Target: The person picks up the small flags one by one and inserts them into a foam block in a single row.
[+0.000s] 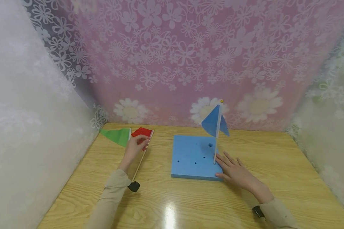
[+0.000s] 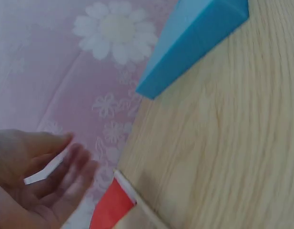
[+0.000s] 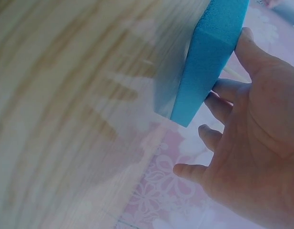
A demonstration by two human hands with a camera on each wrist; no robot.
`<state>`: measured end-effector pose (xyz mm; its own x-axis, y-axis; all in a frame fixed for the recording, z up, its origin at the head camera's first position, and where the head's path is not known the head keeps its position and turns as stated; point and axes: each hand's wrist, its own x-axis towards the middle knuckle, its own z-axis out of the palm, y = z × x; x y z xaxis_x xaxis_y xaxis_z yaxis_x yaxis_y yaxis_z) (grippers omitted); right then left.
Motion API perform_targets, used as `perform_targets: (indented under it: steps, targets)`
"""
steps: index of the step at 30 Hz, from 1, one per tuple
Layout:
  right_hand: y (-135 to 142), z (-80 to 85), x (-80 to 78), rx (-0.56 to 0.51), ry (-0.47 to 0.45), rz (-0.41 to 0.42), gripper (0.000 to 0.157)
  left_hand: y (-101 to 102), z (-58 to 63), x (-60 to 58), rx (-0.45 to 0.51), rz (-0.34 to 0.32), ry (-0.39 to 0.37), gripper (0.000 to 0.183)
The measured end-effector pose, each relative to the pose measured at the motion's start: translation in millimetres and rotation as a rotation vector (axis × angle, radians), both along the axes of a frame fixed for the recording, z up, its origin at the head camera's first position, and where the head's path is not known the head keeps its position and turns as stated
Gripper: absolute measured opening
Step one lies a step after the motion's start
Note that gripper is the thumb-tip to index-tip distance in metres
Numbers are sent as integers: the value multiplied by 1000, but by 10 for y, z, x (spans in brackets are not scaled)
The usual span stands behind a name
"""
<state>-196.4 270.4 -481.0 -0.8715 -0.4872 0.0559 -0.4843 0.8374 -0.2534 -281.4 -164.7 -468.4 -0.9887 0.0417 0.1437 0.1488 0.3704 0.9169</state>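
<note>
My left hand (image 1: 134,148) hovers over the red flag (image 1: 141,130) on the left of the table, fingertips close to its thin wooden stick (image 1: 139,163). In the left wrist view a gap shows between thumb and fingers, and the red flag (image 2: 112,205) lies apart from them. A green flag (image 1: 117,137) lies left of it, its stick mostly hidden by the arm. My right hand (image 1: 237,173) rests with fingers spread against the right edge of a blue foam board (image 1: 186,152). A blue flag (image 1: 210,123) stands upright in a hole of that board, near those fingers.
Several other holes show in the board's top, one larger hole (image 1: 210,145) near its back. The wood-grain table (image 1: 160,203) meets a pink flowered curtain (image 1: 172,70) at the back, with pale cloth (image 1: 31,111) on the left side.
</note>
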Motion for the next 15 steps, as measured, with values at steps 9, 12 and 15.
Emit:
perform_targets:
  steps: [9,12,15]
  targets:
    - [8,-27,-2,-5,7,10,73,-203,-141,83,-298,-34,-154,18]
    - [8,-24,-5,-3,-4,4,73,-222,-167,107,-338,-4,-154,14]
    - [6,-17,-6,4,-2,5,73,-235,-189,134,-373,18,-160,14]
